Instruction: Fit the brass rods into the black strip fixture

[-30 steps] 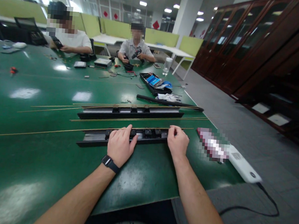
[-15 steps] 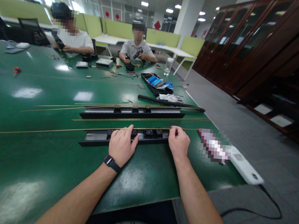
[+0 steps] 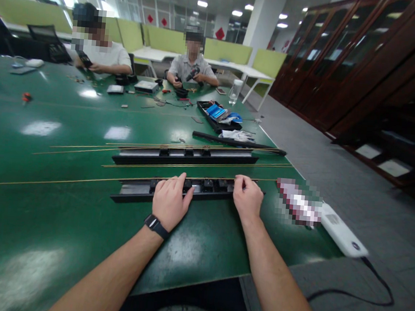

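Observation:
A black rail with a silvery inner channel lies on the green table, with several small black blocks set along it. My left hand, a dark watch on its wrist, lies over the rail and grips it, thumb apart on the near side. At the rail's right part, my right hand is closed in a pinch; whatever sits between its fingertips is hidden. One thin brass-coloured rod runs along the rail's far side, passing by the fingers of both hands.
Behind lies a second black rail with more thin rods. Farther back are a black bar, white gloves and a black tray. A white power strip stands right. Two people sit across the table.
My right hand has shifted slightly left along the rail, and a bit of the rail's right end now shows beyond it. My left hand stays in place; the view has moved a little.

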`<state>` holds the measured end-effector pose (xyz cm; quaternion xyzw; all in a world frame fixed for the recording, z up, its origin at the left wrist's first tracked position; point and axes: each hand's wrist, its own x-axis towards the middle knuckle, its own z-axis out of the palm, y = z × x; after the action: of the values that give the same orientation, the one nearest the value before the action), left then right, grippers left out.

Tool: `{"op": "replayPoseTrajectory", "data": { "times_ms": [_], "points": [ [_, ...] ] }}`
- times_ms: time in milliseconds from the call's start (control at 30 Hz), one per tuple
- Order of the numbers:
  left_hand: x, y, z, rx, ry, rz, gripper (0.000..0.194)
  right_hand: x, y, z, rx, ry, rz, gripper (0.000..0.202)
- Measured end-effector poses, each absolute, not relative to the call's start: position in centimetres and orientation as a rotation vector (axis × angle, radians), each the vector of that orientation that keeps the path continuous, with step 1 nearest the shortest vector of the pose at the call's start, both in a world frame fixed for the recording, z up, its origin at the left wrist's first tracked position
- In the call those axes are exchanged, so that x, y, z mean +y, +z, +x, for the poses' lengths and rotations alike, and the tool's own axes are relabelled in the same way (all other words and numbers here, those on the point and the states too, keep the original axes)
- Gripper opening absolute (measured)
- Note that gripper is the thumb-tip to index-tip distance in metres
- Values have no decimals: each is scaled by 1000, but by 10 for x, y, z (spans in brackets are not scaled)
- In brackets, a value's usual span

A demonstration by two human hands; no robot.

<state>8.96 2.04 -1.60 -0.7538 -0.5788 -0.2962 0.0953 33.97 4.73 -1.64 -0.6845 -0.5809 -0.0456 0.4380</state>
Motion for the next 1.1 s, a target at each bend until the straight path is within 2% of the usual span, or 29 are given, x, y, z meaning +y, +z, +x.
{"op": "replayPoseTrajectory", "data": {
  "times_ms": [233, 533, 1100],
  "points": [
    [20, -15, 89, -1710, -893, -2248, 47, 46, -16, 336, -1525, -60, -1605, 35],
    [20, -15, 90, -1711, -896, -2243, 48, 48, -16, 342, -1400, -129, -1733, 34],
    [20, -15, 90, -1695, -894, -2225, 46, 45, -19, 333, -1597, -75, -1527, 31]
  ]
}}
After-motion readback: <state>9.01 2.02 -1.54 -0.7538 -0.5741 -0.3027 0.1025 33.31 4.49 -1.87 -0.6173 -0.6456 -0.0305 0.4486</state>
